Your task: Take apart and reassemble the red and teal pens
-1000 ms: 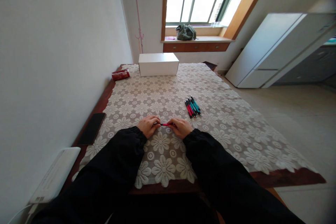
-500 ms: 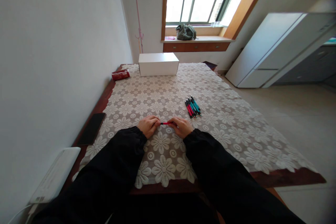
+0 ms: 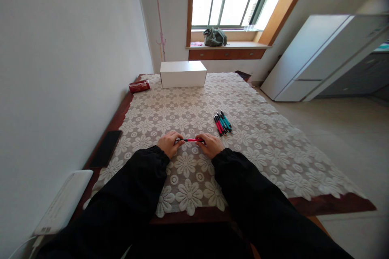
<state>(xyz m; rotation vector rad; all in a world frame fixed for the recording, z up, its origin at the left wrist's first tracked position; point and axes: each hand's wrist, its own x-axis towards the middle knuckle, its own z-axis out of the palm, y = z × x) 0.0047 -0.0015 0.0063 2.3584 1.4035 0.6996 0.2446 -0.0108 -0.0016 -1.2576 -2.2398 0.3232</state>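
A red pen with a dark end [image 3: 191,140] lies crosswise between my two hands, just above the lace tablecloth [image 3: 258,145]. My left hand [image 3: 169,143] pinches its dark left end. My right hand [image 3: 209,144] grips its red right end. Both arms are in black sleeves. A small bunch of red and teal pens [image 3: 223,123] lies on the cloth a little beyond and to the right of my right hand.
A white box [image 3: 183,73] stands at the table's far end, a red packet [image 3: 139,86] to its left. A black phone [image 3: 105,148] lies on the left wooden edge. A white device [image 3: 62,202] sits near left. Wall runs along the left; open floor to the right.
My hands have drawn slightly apart and more of the pen shows between them, including a dark part at the left. They also rose a little away from me.
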